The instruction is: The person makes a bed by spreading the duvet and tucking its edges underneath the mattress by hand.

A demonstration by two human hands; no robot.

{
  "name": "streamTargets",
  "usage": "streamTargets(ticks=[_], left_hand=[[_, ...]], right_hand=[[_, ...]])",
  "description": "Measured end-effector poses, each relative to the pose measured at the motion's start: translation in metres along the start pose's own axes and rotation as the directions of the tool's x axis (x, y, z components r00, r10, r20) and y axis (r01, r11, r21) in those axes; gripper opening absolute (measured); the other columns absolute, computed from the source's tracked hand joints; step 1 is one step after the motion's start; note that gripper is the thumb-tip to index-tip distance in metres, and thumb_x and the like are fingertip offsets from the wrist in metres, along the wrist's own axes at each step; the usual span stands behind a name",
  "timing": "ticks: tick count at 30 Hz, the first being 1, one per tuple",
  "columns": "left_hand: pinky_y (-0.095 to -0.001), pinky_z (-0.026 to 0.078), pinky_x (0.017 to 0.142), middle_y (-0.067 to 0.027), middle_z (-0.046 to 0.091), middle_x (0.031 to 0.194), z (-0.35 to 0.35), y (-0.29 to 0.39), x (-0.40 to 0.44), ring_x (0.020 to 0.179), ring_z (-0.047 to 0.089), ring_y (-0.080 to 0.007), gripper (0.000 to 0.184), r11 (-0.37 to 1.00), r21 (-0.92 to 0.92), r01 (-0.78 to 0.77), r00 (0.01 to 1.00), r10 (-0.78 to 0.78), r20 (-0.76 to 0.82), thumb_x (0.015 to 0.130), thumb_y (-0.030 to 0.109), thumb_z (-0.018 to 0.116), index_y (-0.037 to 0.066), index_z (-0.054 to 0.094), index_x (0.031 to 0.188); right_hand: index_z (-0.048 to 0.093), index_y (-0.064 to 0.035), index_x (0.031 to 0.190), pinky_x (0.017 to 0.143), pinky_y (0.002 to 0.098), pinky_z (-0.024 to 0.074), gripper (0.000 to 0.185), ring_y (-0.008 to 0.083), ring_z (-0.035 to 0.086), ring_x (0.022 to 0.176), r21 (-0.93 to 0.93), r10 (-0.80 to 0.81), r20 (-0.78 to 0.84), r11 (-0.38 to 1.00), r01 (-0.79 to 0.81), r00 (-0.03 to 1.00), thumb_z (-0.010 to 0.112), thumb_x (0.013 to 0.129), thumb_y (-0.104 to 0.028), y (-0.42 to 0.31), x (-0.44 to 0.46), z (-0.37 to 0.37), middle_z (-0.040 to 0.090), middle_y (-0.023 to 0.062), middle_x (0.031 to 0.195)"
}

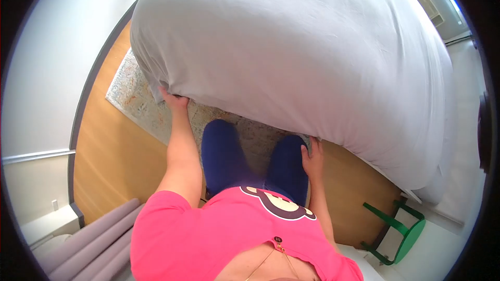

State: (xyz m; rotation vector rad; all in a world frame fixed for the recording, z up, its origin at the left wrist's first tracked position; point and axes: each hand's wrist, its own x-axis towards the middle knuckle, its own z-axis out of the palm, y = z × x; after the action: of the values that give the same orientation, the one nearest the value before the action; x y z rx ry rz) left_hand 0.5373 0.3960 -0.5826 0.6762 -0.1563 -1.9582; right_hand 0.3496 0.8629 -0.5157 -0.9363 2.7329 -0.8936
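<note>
A light grey bed sheet (291,47) covers the large bed ahead of me and hangs down over its near side. My left hand (176,99) grips the sheet's lower edge near the left corner, where the cloth bunches into folds; some fingertips are hidden under it. Farther right, my right hand (313,160) is closed at the hem beside my knee, its fingertips at the cloth edge and the thumb toward my leg. What lies beneath the sheet cannot be seen.
A patterned rug (138,93) lies partly under the bed on the wood floor (117,151). A green stool (409,239) lies on its side at lower right. Mauve padded furniture (99,242) is behind me at left. A white wall (47,73) runs along the left.
</note>
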Motion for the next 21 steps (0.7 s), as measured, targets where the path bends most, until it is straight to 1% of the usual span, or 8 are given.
streamTargets(ticks=[2,6,9,12,15,18,20,21], left_hand=[[-0.0504,0.027,0.104,-0.0129,0.030,0.142,0.014,0.021,0.010,0.128,0.031,-0.0336,0.075,0.998,0.050,0.037,0.999,-0.035,-0.037,0.086,0.059,0.040,0.009,0.024,0.140],[-0.0488,0.030,0.104,-0.0146,0.034,0.139,-0.020,0.065,0.075,0.125,0.035,-0.0335,0.071,0.997,0.078,0.024,0.996,-0.017,-0.089,0.088,0.056,0.040,0.006,0.029,0.137],[-0.0474,0.033,0.102,-0.0146,0.042,0.134,-0.004,0.090,0.094,0.122,0.041,-0.0328,0.063,0.891,0.451,0.047,0.990,0.018,-0.137,0.090,0.049,0.040,0.002,0.037,0.132],[-0.0479,0.035,0.101,-0.0154,0.046,0.130,-0.044,0.118,0.107,0.119,0.044,-0.0323,0.060,0.971,0.235,0.039,0.999,-0.038,-0.011,0.091,0.046,0.040,-0.001,0.041,0.128],[-0.0484,0.034,0.101,-0.0165,0.045,0.130,-0.048,0.114,0.076,0.119,0.044,-0.0329,0.061,0.980,0.046,-0.192,0.981,0.191,0.027,0.091,0.046,0.039,-0.001,0.040,0.129],[-0.0479,0.034,0.101,-0.0172,0.045,0.130,-0.063,0.121,0.100,0.118,0.044,-0.0327,0.062,0.970,-0.220,-0.101,0.965,0.042,-0.259,0.091,0.047,0.036,-0.002,0.040,0.129],[-0.0480,0.035,0.101,-0.0172,0.045,0.130,-0.012,0.133,0.111,0.118,0.044,-0.0334,0.064,0.997,-0.076,0.023,0.959,-0.043,-0.281,0.090,0.049,0.038,-0.002,0.040,0.128],[-0.0480,0.035,0.100,-0.0172,0.045,0.130,0.010,0.139,0.124,0.118,0.044,-0.0337,0.065,0.996,-0.003,0.089,0.950,-0.086,-0.301,0.089,0.050,0.039,-0.003,0.040,0.128]], right_hand=[[0.051,0.0001,0.119,0.092,0.0434,0.0396,0.041,0.0397,0.049,0.110,-0.065,-0.061,-0.002,0.996,0.061,0.998,0.055,0.086,-0.023,-0.025,0.010,0.014,0.052,0.0219,0.120],[0.054,-0.0010,0.117,0.093,0.0436,0.0376,0.042,0.0403,0.047,0.112,-0.172,0.051,0.026,0.984,-0.045,0.998,0.057,0.084,-0.027,-0.041,0.038,0.039,0.051,0.0228,0.120],[0.051,-0.0012,0.121,0.098,0.0448,0.0327,0.047,0.0411,0.040,0.119,-0.178,0.272,0.239,0.956,-0.234,0.932,0.060,0.082,-0.026,-0.035,0.060,0.037,0.044,0.0233,0.129],[0.051,-0.0013,0.121,0.100,0.0421,0.0313,0.048,0.0378,0.040,0.121,-0.198,0.453,0.345,0.891,-0.408,0.822,0.060,0.083,-0.029,-0.049,0.069,0.032,0.045,0.0218,0.130],[0.050,-0.0023,0.123,0.102,0.0395,0.0302,0.050,0.0346,0.039,0.123,-0.239,0.476,0.399,0.879,-0.412,0.784,0.059,0.083,-0.031,-0.048,0.068,0.037,0.045,0.0202,0.131],[0.045,-0.0027,0.128,0.104,0.0381,0.0286,0.056,0.0328,0.037,0.126,-0.202,0.484,0.590,0.863,-0.462,0.646,0.059,0.084,-0.033,-0.063,0.082,0.049,0.043,0.0174,0.134],[0.041,-0.0023,0.132,0.106,0.0367,0.0264,0.061,0.0317,0.035,0.128,-0.145,0.523,0.706,0.767,-0.625,0.478,0.059,0.084,-0.034,-0.111,0.096,0.050,0.041,0.0151,0.136],[0.043,-0.0050,0.130,0.106,0.0389,0.0243,0.056,0.0306,0.035,0.126,0.191,0.312,0.684,0.796,-0.574,0.660,0.048,0.089,-0.042,-0.094,0.090,0.070,0.043,0.0126,0.134]])
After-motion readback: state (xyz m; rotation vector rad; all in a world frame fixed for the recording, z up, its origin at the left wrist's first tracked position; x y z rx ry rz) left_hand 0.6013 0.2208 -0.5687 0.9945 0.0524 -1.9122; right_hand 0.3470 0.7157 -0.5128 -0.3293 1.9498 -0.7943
